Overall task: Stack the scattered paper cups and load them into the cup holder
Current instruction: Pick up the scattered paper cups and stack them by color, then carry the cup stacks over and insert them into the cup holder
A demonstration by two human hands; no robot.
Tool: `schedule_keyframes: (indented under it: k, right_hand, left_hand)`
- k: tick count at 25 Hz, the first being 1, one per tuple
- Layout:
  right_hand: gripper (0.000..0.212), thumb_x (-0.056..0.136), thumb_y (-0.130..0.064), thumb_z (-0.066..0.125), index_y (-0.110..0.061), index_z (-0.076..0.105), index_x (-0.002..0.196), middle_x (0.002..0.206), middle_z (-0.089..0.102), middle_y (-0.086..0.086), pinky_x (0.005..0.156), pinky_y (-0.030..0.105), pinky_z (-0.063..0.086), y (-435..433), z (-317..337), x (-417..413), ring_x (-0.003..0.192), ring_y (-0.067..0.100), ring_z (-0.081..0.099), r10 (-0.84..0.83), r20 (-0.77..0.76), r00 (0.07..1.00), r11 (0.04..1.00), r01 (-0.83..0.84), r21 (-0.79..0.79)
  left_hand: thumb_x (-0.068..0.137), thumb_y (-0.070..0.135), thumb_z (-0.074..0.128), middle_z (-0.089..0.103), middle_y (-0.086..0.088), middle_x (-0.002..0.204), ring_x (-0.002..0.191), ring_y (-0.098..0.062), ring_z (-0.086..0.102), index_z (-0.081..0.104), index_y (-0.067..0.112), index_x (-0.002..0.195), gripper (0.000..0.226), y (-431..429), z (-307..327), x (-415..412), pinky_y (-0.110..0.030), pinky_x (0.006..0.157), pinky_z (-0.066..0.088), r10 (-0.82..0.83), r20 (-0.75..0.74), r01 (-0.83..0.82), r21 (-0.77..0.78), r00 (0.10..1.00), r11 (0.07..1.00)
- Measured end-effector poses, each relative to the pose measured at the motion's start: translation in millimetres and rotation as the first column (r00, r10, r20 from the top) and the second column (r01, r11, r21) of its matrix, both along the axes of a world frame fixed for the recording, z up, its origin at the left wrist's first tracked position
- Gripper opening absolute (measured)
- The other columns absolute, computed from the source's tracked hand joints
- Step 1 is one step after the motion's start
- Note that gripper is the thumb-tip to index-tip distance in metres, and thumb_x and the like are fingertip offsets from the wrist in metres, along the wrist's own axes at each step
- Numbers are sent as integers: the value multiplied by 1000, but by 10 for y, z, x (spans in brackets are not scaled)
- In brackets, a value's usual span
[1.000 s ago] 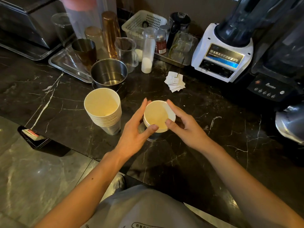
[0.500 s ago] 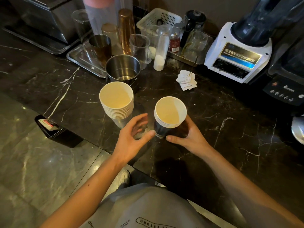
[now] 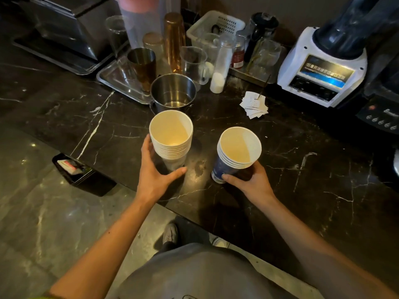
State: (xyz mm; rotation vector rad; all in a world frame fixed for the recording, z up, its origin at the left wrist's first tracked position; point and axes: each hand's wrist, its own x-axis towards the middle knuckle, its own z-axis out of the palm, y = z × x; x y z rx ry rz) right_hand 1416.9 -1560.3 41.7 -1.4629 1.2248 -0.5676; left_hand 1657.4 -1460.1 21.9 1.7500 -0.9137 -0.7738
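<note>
Two stacks of paper cups stand on the black marble counter. The taller stack, several white-rimmed cups, is on the left, and my left hand wraps around its lower part. The shorter stack, with a blue printed outer cup, tilts a little to the right. My right hand grips it near the base. No cup holder is in view.
A steel pot stands just behind the taller stack. A metal tray with shakers and glasses is at the back left. Folded paper slips, a white blender base and a white basket lie farther back. The counter edge runs just below my hands.
My left hand left the shorter stack and moved left to grasp the taller stack. My right hand slid down the shorter stack to its base.
</note>
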Motion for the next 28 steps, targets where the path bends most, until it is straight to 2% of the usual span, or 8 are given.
schedule_keyframes:
  k: [6,11,14,16,17,21,24,28]
  right_hand:
    - [68,64,-13,87,-28,52,121,113,63,-18,85,11,49,314,122,-137,103,-13,59,-293,99,951,955,296,-11]
    - [72,64,-24,84,-24,51,128,121,62,-17,85,14,52,749,306,-753,111,-2,61,-623,125,772,767,635,-95]
    - [67,65,-18,85,-26,51,122,117,61,-18,86,12,51,1298,460,-1602,104,-12,60,-832,126,541,515,836,-189]
    - [65,67,-7,84,-23,51,121,114,61,-17,80,9,51,1519,429,-1891,99,-16,59,-863,117,491,462,862,-211]
    - [64,68,-4,84,-21,51,120,113,61,-17,79,8,49,1812,443,-2203,99,-16,59,-925,124,360,325,917,-232]
    - [65,69,-9,85,-19,53,125,117,63,-11,83,13,49,2706,383,-2931,104,-5,61,-988,118,101,65,959,-277]
    - [68,69,-13,86,-18,52,127,118,60,-14,82,9,47,3632,378,-3479,104,-6,59,-973,148,-177,-216,922,-321]
    - [69,71,-22,84,-34,46,127,121,56,-24,83,7,46,4206,426,-3737,109,-10,56,-914,153,-375,-405,867,-291]
  left_hand:
    - [67,14,89,56,17,130,124,-5,54,42,31,138,87,-299,119,-125,-31,106,46,-146,-140,136,-75,979,988]
    - [62,22,91,56,22,124,118,9,53,42,35,130,85,-617,272,-993,-18,101,46,-492,-138,480,-115,859,870]
    - [64,27,91,51,17,138,135,-7,46,36,42,136,93,-689,353,-2008,-36,114,37,-734,-124,732,-70,668,678]
    - [64,23,91,49,10,144,139,-13,42,37,33,144,96,-648,443,-2367,-40,117,35,-767,-121,768,-43,630,639]
    - [63,21,91,50,7,144,139,-15,43,39,26,145,96,-543,488,-2841,-41,116,36,-832,-134,835,-50,538,548]
    - [59,18,93,58,7,134,130,-13,52,48,19,140,92,-71,565,-4111,-36,109,44,-957,-109,957,-86,269,278]
    - [59,14,93,58,5,134,130,-14,52,48,18,139,92,543,534,-5318,-31,106,46,-995,-95,995,-94,-33,-24]
    - [60,11,92,53,6,140,130,-10,48,42,21,142,96,1043,692,-6093,-25,105,42,-959,-120,963,-121,-257,-243]
